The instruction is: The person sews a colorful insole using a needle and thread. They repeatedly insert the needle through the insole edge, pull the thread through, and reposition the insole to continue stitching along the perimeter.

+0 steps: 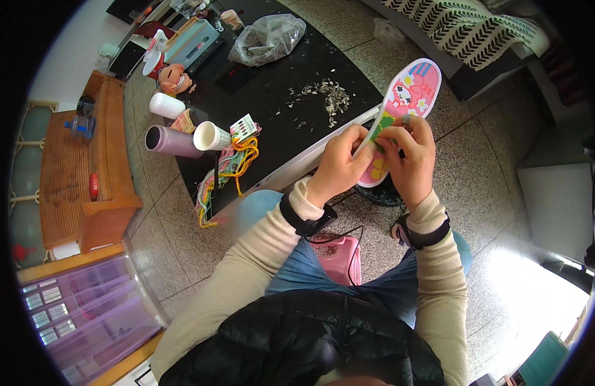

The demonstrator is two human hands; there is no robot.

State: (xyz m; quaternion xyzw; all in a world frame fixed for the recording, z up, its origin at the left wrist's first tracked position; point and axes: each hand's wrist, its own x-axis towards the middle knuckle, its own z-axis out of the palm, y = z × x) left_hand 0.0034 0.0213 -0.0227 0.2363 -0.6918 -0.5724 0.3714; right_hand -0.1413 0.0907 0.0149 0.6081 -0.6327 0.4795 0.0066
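An embroidered insole (413, 90) with a pink cartoon figure, white flowers and green and yellow patches is held up at an angle beyond the table's near edge. My left hand (339, 164) grips its left edge, thumb on the patterned face. The right hand (410, 157) bends over the insole's middle, with thumb and fingertips pinched together close to the surface. Anything between those fingertips is too small to make out. A ring-like grey band (406, 119) shows on a right finger. Skeins of coloured embroidery thread (243, 157) lie on the table to the left, beside a small printed card (244, 127).
On the black table (272, 83) are a paper cup (212, 136), a purple tumbler (175, 141), a white bottle (166, 105), scattered husks (334, 100) and a clear plastic bag (268, 40). A dark bin (381, 195) sits below my hands. A pink plastic stool (341, 258) stands between my legs.
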